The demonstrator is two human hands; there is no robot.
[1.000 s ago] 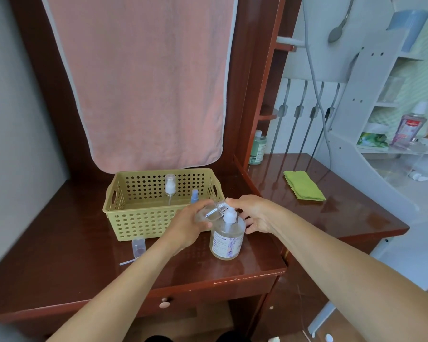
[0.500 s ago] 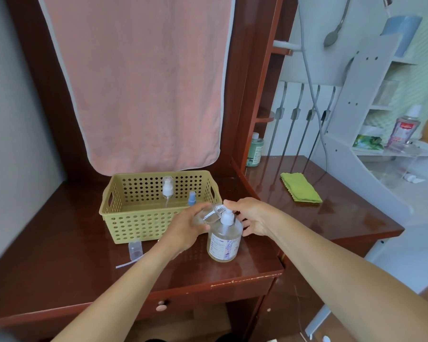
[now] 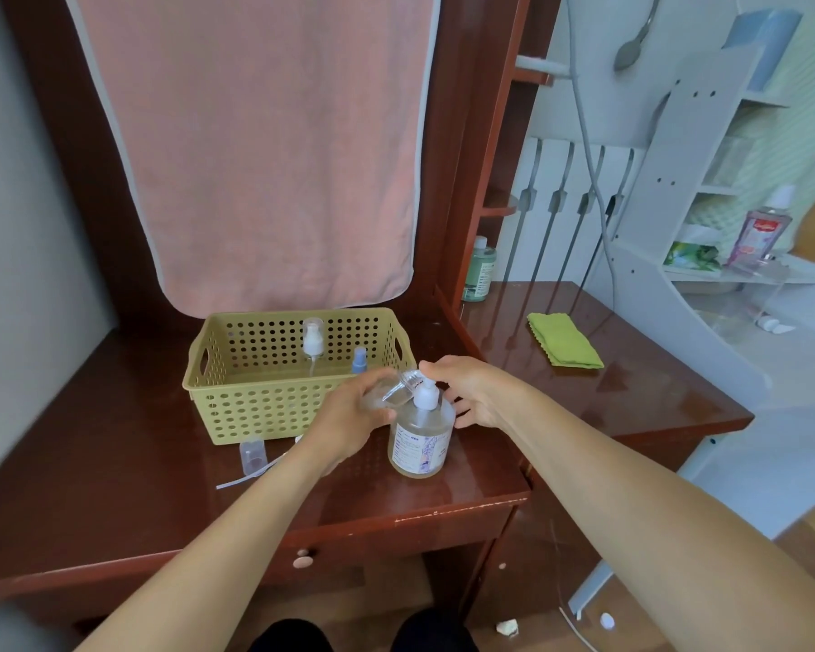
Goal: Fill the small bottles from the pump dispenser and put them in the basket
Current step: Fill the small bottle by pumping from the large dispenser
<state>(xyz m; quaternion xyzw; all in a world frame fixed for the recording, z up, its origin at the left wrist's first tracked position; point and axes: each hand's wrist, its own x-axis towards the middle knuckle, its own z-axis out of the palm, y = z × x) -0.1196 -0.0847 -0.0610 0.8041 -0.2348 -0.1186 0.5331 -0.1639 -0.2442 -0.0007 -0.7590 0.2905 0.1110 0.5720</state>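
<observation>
The left hand grips the small clear plastic bottle, tilted at the spout of the white-topped clear pump dispenser near the worktop's front edge, and a press from the right hand, resting on its top, could squirt liquid past the narrow mouth.

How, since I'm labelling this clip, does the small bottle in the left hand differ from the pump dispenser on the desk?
The small bottle is tilted, gripped in the left hand; the pump dispenser stands upright on the desk. The small bottle is far smaller than the pump dispenser. The pump dispenser has a white pump head and a printed label; the small bottle shows a bare neck, no label. Both are clear.
</observation>
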